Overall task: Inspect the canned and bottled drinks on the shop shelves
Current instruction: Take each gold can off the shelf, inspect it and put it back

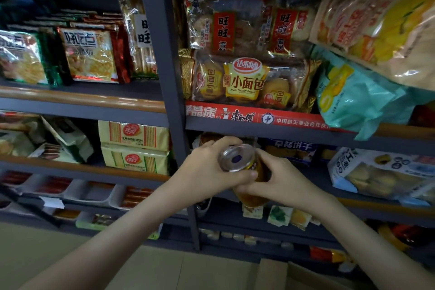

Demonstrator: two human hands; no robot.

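Observation:
A yellow-orange drink can [244, 172] with a clear plastic lid and a dark spot on top is held in front of the shelves, tilted so its top faces me. My left hand [209, 167] grips its upper part, thumb across the front. The lower body of the can is gripped from the right by my right hand [277, 183]. The can's label is mostly hidden by fingers.
A dark metal shelf post [169, 92] stands just left of the hands. Shelves hold snack bags: a bread pack [244, 80], rice cracker bags [223, 28], yellow biscuit packs [134, 146], a teal bag [353, 99]. A cardboard box [294, 275] sits on the floor below.

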